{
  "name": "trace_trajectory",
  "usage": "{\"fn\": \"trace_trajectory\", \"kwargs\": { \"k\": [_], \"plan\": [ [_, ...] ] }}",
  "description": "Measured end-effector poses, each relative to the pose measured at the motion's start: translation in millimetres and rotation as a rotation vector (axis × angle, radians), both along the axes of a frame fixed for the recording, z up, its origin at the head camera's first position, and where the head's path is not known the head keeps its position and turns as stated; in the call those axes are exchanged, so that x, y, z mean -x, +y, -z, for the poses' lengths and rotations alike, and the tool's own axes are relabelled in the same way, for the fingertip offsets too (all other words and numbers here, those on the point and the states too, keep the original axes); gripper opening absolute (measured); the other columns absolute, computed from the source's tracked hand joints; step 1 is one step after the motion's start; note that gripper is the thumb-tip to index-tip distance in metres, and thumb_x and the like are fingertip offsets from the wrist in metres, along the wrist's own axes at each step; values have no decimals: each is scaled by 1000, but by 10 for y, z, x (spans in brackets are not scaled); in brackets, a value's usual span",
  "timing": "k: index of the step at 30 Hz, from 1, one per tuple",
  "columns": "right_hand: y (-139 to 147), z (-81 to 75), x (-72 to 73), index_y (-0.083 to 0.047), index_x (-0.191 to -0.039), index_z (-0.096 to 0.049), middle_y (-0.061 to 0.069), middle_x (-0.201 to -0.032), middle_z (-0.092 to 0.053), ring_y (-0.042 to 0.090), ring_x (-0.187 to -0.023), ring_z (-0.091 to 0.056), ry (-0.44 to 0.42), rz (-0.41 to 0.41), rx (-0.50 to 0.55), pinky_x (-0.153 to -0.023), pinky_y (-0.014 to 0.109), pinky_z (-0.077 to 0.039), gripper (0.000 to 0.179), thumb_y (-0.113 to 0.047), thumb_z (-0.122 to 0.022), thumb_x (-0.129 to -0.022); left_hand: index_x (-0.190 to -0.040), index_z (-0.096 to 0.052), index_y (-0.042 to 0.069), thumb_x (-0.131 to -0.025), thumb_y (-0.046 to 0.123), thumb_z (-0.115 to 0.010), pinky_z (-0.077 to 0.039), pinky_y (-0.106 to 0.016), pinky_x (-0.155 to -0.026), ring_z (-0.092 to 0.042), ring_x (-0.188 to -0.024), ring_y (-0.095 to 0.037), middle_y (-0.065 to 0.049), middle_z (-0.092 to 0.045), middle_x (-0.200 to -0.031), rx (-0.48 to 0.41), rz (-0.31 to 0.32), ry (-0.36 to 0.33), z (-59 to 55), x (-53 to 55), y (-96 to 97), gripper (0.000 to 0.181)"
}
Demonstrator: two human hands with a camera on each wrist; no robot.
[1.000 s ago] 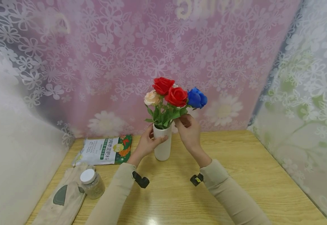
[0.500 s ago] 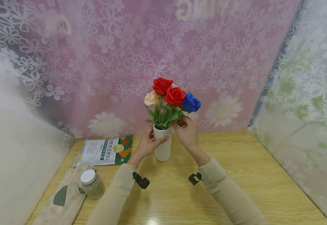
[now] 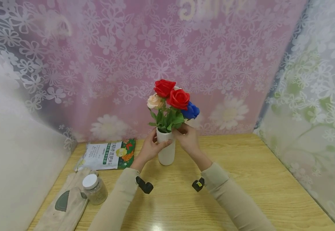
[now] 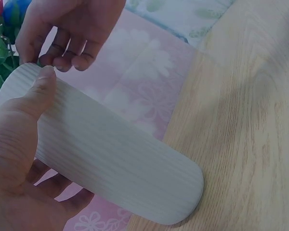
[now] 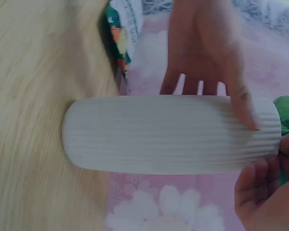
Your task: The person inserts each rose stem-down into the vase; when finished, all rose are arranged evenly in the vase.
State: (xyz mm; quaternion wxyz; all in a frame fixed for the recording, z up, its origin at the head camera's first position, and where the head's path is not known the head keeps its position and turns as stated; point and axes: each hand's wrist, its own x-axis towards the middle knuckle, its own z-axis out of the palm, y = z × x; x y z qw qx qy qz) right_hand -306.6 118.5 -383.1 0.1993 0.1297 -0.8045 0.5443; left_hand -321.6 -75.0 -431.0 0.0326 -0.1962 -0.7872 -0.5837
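Note:
Upright on the table stands a white ribbed vase (image 3: pixel 166 155), with artificial roses and green leaves rising from its mouth. My left hand (image 3: pixel 150 148) grips the upper vase, thumb across the front and fingers round the back. At the rim, my right hand (image 3: pixel 188 141) pinches the stem of the blue rose (image 3: pixel 191 111), whose head leans right. Two red roses (image 3: pixel 179 99) and a peach rose (image 3: pixel 155 101) stand beside it, with a pale bloom mostly hidden behind. In the right wrist view, a green stem passes by the fingers of the right hand (image 5: pixel 269 197).
Left of the vase lies a printed fertilizer bag (image 3: pixel 106 156). Nearer me are a clear jar (image 3: pixel 95 191) with a white lid and beige gloves (image 3: pixel 66 202) with a grey-green patch. A pink floral curtain (image 3: pixel 121 70) hangs behind the wooden table (image 3: pixel 242 173).
My right hand has moved down and left to the vase rim, and the blue rose has sunk lower with it. The left hand has stayed on the vase.

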Motion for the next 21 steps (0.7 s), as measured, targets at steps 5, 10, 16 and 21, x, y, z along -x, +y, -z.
{"fn": "trace_trajectory", "kwargs": {
  "k": [5, 10, 16, 21],
  "plan": [
    [-18, 51, -22, -2, -98, -78, 16, -84, -74, 17, -71, -60, -8, 6, 25, -61, 29, -48, 17, -19, -75, -95, -162, -37, 34, -96, 32, -80, -52, -59, -109, -58, -139, -38, -8, -53, -155, -3, 3, -15, 46, 5, -8, 79],
    [-8, 40, -78, -5, -104, -81, 15, -93, -78, 23, -82, -68, -12, 26, 3, -69, 29, -53, 21, -24, -77, -96, -161, -37, 35, -96, 32, -81, -53, -60, -108, -58, -138, -38, -8, -54, -154, -4, -11, -9, 51, 0, -15, 79],
    [-22, 28, -96, -9, -105, -81, 11, -96, -78, 24, -85, -68, 82, 77, 68, -71, 29, -54, 21, -27, -80, -95, -162, -38, 30, -97, 28, -80, -52, -61, -109, -58, -138, -40, -10, -54, -154, 9, -15, -1, -23, -22, -12, 78],
    [-72, -9, -91, -7, -100, -82, 12, -91, -78, 20, -79, -66, 104, 137, 101, -65, 26, -51, 18, -24, -79, -95, -162, -38, 32, -96, 30, -81, -52, -59, -110, -58, -140, -38, -8, -54, -155, 10, -17, -6, 3, -9, -30, 78]
  ]
}}
